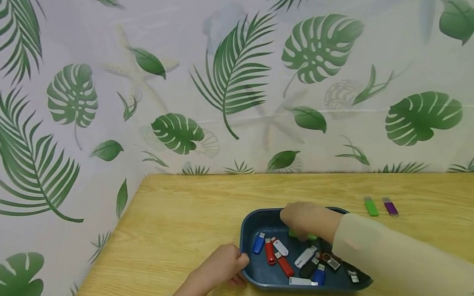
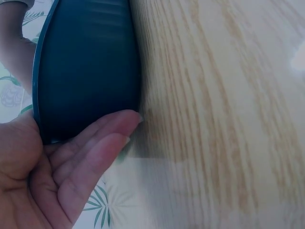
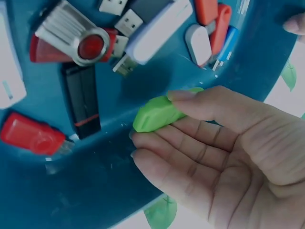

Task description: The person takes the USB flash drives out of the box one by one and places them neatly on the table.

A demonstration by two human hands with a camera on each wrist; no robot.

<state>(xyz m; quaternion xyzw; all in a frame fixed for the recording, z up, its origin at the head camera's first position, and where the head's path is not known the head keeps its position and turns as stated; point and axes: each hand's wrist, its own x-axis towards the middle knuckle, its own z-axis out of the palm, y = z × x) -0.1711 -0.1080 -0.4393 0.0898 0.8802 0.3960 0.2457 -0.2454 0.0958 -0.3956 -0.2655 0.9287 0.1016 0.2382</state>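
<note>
A dark blue plastic tray (image 1: 263,271) holding several USB flash drives stands on the table. My left hand (image 1: 223,265) grips the tray's left end, thumb at the rim and fingers against the outer wall, as the left wrist view also shows. Inside the tray, towards its back, my right hand (image 1: 306,219) pinches a bright green USB flash drive (image 3: 159,113) between thumb and fingers. Around it lie a black drive (image 3: 82,102), a red drive (image 3: 33,134) and a silver-and-red swivel drive (image 3: 71,36). My right forearm covers part of the tray's right side.
On the wooden table (image 1: 182,221), behind and right of the tray, a green USB drive (image 1: 370,206) and a purple one (image 1: 390,206) lie side by side. A leaf-patterned cloth (image 1: 136,94) hangs along the table's back and left sides.
</note>
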